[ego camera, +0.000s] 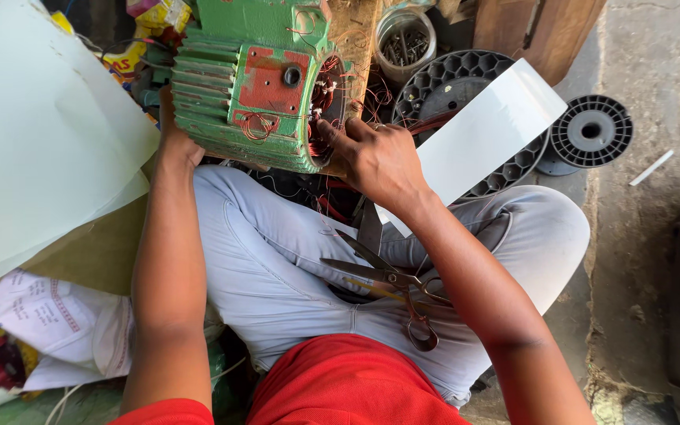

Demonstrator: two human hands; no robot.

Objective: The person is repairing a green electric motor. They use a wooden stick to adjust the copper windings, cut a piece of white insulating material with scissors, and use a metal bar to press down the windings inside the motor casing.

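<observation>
A green finned motor housing (253, 86) with worn red patches lies on its side in front of my crossed legs. My left hand (173, 138) grips its finned left side and steadies it. My right hand (371, 153) reaches into the open end, fingertips on the copper windings (323, 102) inside. A pair of metal scissors (391, 287) rests on my lap, on the light grey trousers. A white sheet strip (485, 130) lies just right of my right hand.
Large white sheets (33, 134) lie at the left over brown card. Black plastic spools (592, 130) sit at the right on the concrete floor, with a jar of nails (405, 35) behind. A white sack (49, 323) lies at lower left.
</observation>
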